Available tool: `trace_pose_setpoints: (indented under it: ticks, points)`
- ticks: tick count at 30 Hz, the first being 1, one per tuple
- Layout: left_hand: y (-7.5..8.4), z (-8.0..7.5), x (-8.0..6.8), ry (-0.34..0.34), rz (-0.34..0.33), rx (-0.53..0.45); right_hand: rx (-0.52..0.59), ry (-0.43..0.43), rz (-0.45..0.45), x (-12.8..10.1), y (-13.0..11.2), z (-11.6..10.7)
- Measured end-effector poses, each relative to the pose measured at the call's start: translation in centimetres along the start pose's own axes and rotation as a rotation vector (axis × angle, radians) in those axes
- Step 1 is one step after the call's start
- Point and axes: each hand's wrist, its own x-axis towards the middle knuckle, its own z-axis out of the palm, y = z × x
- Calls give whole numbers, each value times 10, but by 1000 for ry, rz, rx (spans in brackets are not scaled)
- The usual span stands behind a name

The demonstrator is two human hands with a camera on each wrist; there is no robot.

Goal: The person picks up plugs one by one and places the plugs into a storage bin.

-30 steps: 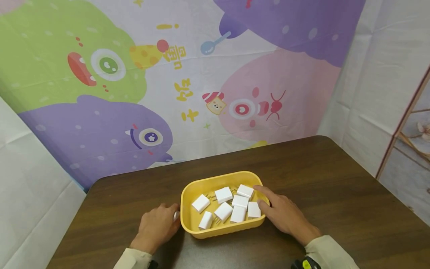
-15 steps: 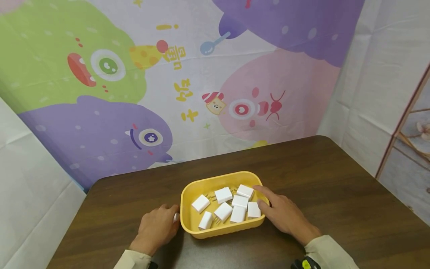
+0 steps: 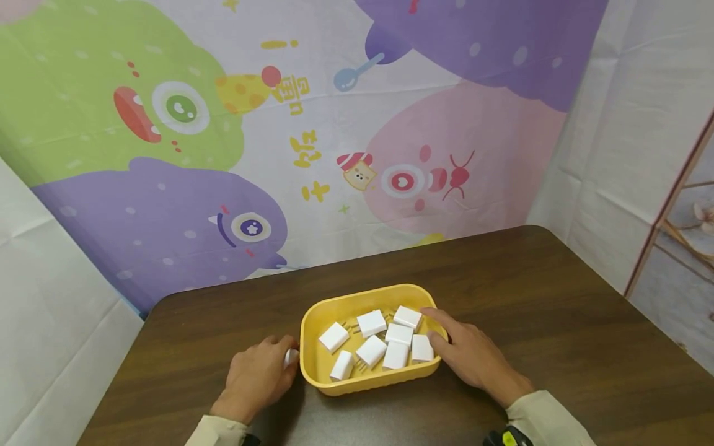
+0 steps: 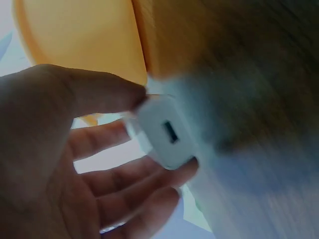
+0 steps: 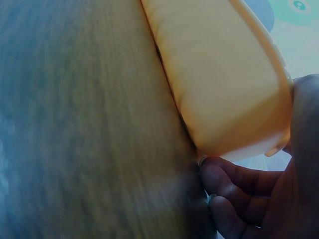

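Observation:
A yellow plastic basket (image 3: pixel 329 390) stands on the table with several white USB chargers (image 3: pixel 370 352) lying loose in it, metal prongs showing on some. Just left of the basket, my left hand (image 3: pixel 258 378) pinches another white charger (image 4: pixel 167 132) between thumb and fingers. Its face with the USB port shows in the left wrist view, close above the tabletop. My right hand (image 3: pixel 474 353) grips the basket's right end, thumb and a finger over the rim. In the right wrist view, its other fingertips (image 5: pixel 217 179) curl at the basket's lower edge.
The dark wooden table (image 3: pixel 502 272) extends around the basket to rounded far corners. Behind it hangs a cloth backdrop (image 3: pixel 329 241) with cartoon figures, and pale cloth walls (image 3: pixel 608 142) close off both sides.
My left hand has shifted slightly left, and a bit more of its charger shows beside the basket. The right hand and the basket have stayed in place.

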Motion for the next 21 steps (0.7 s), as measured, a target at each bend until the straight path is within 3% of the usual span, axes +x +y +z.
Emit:
trace_pose_setpoints:
  ticks: [10,21]
  points:
    - [-1,-2,4,83,-46,-21,1,-9,11,0,-1,-2]
    - [-3,-6,4,112,-173,-71,1,-11,15,-1,-2,-2]
